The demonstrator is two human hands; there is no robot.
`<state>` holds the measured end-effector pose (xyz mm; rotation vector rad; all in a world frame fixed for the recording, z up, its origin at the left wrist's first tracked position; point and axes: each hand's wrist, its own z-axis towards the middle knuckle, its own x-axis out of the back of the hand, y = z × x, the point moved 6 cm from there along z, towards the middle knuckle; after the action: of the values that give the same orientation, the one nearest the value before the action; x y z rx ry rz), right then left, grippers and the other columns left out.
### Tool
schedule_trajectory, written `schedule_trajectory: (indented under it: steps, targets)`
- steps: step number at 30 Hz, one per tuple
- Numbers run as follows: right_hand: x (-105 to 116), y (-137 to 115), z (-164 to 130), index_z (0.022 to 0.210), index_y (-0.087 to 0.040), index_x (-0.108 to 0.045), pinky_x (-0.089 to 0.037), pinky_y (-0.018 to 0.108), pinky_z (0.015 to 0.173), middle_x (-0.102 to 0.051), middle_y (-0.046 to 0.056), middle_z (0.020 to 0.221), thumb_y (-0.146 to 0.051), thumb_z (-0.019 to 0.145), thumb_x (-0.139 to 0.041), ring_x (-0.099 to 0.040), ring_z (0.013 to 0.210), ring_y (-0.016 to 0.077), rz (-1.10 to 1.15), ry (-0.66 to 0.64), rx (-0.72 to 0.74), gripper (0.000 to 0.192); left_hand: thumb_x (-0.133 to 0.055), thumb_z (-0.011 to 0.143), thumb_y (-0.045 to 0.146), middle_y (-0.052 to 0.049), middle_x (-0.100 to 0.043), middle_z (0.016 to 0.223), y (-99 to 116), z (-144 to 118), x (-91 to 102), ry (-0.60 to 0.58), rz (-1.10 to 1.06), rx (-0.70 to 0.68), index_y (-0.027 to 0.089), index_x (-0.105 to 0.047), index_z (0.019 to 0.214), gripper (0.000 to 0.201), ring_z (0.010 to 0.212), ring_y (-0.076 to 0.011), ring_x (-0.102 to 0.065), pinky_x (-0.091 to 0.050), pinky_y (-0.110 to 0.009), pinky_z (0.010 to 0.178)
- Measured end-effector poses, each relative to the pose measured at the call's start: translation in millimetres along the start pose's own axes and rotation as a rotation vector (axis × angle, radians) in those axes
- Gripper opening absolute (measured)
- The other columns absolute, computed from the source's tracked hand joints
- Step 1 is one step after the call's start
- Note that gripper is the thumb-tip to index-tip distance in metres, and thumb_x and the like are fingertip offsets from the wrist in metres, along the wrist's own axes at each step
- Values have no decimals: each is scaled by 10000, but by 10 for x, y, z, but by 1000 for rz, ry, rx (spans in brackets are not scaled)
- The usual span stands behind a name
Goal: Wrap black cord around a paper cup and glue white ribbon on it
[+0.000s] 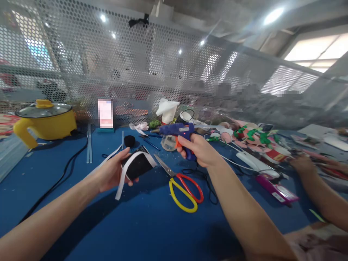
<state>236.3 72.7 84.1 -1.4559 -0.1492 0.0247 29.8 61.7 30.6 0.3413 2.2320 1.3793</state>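
Hands apart: left (110, 174) grips black piece (137, 166), right (199, 148) glue gun (176, 130).

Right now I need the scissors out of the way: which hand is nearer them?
Left. The left hand, holding the black piece, sits beside the scissors; the right hand holds the glue gun above them.

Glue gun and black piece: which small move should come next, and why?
Probably bring the glue gun in the right hand down toward the black piece in the left hand: the nozzle points left, above and apart from it.
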Motion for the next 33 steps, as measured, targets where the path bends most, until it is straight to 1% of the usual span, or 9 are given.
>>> schedule_trajectory:
  steps: [5,8,10,13,16,19,22,27,33]
  targets:
    - [-149,74,-224,747,-123,-608,-362,171,383,-590,9,594,-384,755,-585,-464,419,52,-72,-208,-36,261,-338,850,430,-100,-642,659,-134,121,-12,-27,-244,144,63,-579,955,451,483,-124,-593,-462,-174,396]
    - [-165,159,-299,737,-117,-619,-349,174,386,-550,-14,500,-367,765,-578,-439,383,47,-67,-220,-88,255,-345,843,473,-116,-652,682,-241,158,-59,-72,-361,207,51,-564,999,501,496,-135,-615,-504,-181,422]
    - [-161,206,-329,730,-114,-624,-347,178,396,-521,-28,448,-366,767,-574,-433,371,47,-66,-211,-111,259,-311,852,483,-113,-649,680,-310,170,-84,-53,-449,228,53,-544,1016,515,521,-141,-633,-529,-183,464]
    - [-88,237,-313,729,-118,-621,-343,187,400,-516,-32,432,-367,767,-567,-428,364,50,-48,-113,-102,258,-262,865,483,-110,-641,649,-407,164,-152,-40,-508,265,48,-527,1004,529,504,-137,-637,-533,-174,478]
    - [57,232,-201,676,-134,-584,-333,190,378,-496,-44,420,-343,720,-605,-422,362,58,30,56,-73,215,-274,865,475,-129,-645,651,-464,143,-242,-113,-454,301,31,-534,1000,532,491,-158,-636,-529,-198,460]
    - [216,196,21,616,-148,-529,-338,189,369,-484,-56,415,-265,653,-644,-429,366,64,72,181,-29,168,-306,886,383,-123,-661,685,-452,156,-214,-75,-478,242,47,-541,1007,427,583,-182,-658,-556,-253,564]
    - [417,178,293,664,-134,-559,-381,173,410,-562,-31,518,-176,665,-610,-479,420,57,-49,344,-37,66,-320,892,334,-125,-678,725,-408,172,-175,-49,-536,163,60,-565,978,377,684,-198,-666,-554,-297,667]
    - [557,303,641,635,-120,-573,-364,186,358,-544,-4,426,-187,750,-550,-470,355,77,-153,347,-196,136,-329,890,333,-125,-692,736,-381,165,-177,-81,-558,117,75,-611,921,383,708,-202,-669,-545,-304,675]
    - [666,399,674,565,-161,-534,-434,249,372,-558,33,400,-363,804,-510,-508,350,125,-254,338,-302,313,-477,820,379,-130,-702,789,-394,168,-190,-213,-560,83,92,-637,921,344,756,-218,-667,-527,-309,712]
